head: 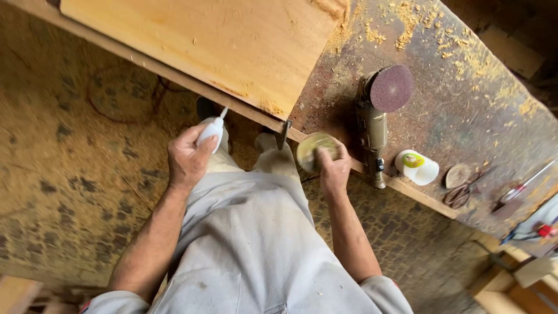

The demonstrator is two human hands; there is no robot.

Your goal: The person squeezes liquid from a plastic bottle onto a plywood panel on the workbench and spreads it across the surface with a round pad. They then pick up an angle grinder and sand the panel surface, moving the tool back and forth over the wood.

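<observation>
The left hand [187, 157] is wrapped round a small white glue bottle [210, 130], nozzle aimed at the bench edge [407, 187]. The right hand [333, 168] pinches a round yellowish disc [314, 149] there. Beyond lie a grinder [375, 116], a white tub [416, 167] on its side, contents unclear, and a wooden board [215, 40].

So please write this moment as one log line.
left hand: holds glue bottle | right hand: holds round disc | grinder: lying on bench
</observation>
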